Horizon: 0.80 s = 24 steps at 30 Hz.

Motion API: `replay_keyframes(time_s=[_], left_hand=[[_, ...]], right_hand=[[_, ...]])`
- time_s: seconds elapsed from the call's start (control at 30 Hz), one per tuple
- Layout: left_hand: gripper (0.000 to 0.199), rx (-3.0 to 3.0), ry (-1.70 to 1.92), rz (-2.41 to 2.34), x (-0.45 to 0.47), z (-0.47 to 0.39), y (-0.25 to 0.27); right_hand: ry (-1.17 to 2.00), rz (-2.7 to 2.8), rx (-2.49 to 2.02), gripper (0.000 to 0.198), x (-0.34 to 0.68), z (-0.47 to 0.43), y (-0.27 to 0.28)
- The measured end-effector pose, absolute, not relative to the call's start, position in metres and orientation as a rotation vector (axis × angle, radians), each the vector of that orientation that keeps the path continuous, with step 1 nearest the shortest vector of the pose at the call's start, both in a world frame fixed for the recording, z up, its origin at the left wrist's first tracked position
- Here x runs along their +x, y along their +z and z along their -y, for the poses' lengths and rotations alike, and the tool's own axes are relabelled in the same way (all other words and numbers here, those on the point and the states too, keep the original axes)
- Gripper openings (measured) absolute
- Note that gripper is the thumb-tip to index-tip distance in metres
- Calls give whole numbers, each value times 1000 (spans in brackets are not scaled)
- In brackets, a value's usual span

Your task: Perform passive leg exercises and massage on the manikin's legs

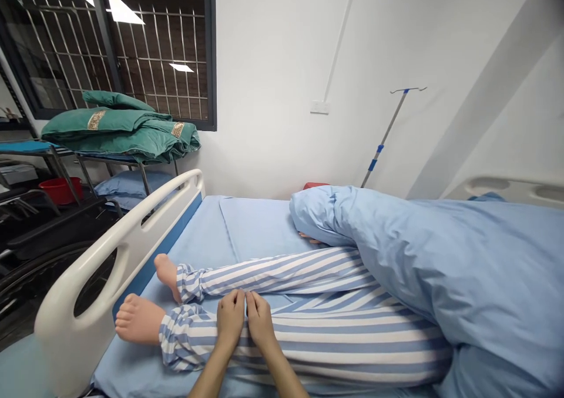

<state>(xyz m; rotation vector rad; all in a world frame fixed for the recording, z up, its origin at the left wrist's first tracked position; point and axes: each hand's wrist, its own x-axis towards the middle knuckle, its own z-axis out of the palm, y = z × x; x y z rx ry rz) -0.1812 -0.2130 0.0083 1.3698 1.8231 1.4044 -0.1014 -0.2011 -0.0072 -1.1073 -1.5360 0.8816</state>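
Observation:
A figure that looks like a care manikin lies on the bed in blue-and-white striped pyjama trousers (pixel 352 333). Its bare near foot (pixel 138 320) and far foot (pixel 166 274) are smooth and pinkish. My left hand (pixel 230 317) and my right hand (pixel 259 318) rest side by side over the near lower leg, thumbs close together. Both have their fingers curled over the leg's far side, and the fingertips are partly hidden. A light blue quilt (pixel 409 251) is folded back over the upper body, and a bit of a hand (pixel 311 238) peeks from under it.
The white footboard (pixel 83 280) rises at the left, with a wheelchair (pixel 53 257) beyond it. Green folded quilts (pixel 127 127) are piled under the barred window. An IV pole (pixel 388 130) stands by the wall, and the headboard (pixel 506 187) is at the right.

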Motion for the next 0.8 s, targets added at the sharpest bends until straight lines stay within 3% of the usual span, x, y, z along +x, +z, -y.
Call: replay_keyframes(time_s=[0.17,0.37,0.57,0.8], left_hand=[[38,1139,1578,-1706,-157,211,13],[36,1362,1390,-1868,-153,217,2],[38,1502,1236,-1988,-151,218,2],[38,1492,1252,-1961,-145,217,9]], right_hand=[[989,1407,-1109,38,-96,199,-4],[1065,1395,-1065,38,-90,196,4],[910,1558,-1091,40,-58,197,26],[842,1484,-1192,39,-34,195,-7]])
